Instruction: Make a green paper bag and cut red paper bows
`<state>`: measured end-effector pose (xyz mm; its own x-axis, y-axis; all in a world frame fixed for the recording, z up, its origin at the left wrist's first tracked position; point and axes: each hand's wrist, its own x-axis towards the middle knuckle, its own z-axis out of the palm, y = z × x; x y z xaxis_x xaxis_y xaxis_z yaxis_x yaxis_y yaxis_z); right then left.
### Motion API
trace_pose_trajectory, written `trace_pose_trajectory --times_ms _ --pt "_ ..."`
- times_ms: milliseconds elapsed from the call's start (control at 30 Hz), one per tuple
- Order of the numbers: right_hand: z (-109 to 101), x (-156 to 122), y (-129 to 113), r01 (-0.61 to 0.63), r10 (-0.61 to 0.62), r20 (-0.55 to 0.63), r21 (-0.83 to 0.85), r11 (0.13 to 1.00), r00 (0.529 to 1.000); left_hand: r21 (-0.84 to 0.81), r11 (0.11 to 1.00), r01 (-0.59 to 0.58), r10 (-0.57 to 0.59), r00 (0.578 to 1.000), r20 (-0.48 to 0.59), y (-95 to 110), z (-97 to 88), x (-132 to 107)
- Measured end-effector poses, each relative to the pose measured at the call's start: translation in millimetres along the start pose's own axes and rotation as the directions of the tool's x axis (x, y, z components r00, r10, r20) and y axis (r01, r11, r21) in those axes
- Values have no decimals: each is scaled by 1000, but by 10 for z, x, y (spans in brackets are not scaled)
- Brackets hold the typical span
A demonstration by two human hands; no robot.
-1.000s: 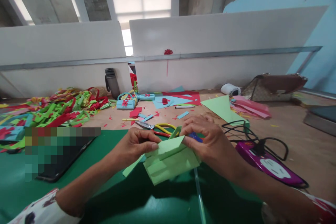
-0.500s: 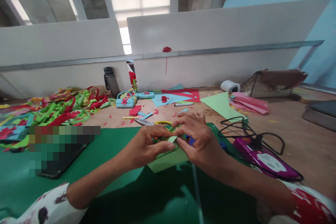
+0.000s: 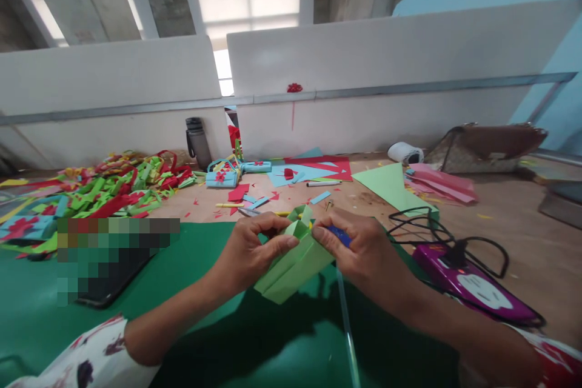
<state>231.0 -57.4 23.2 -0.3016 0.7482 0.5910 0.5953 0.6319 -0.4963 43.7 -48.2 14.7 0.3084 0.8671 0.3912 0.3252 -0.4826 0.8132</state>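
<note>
White panels (image 3: 386,54) are standing behind the green mat (image 3: 191,248); above it, the left hand (image 3: 257,248) and right hand (image 3: 357,245) are pinching the folded paper (image 3: 297,273), which is tilting between them

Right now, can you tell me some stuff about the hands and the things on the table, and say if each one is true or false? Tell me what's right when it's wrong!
1. The left hand and the right hand are both on the folded green paper. True.
2. The dark bottle is lying on its side. False: the dark bottle is standing upright.
3. A black plug is in the purple power strip. True.
4. The brown handbag is at the far left. False: the brown handbag is over on the right.
5. The white roll is near the brown handbag. True.
</note>
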Motion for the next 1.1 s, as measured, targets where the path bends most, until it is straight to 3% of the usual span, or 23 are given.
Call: trace_pose_trajectory --times_ms 233,433,667,867,1100 --pt "-7 92 21 -286 237 205 262 922 950 123 984 -126 132 990 -43 -21 6 -34" --pt "20 108 13 -466 358 351 300 832 865 134 985 -104 112 992 -50 38 39 -33" --pt "20 84 38 -496 379 338 400 771 862 21 1000 -18 17 1000 24 28 -89 -58" --pt "55 67 88 -474 357 332 408 780 873 37 983 -180 175 979 102 -27 -80 -66" --pt "67 49 99 -451 330 336 402 797 882 128 970 -205 198 978 63 -75 -4 -72"
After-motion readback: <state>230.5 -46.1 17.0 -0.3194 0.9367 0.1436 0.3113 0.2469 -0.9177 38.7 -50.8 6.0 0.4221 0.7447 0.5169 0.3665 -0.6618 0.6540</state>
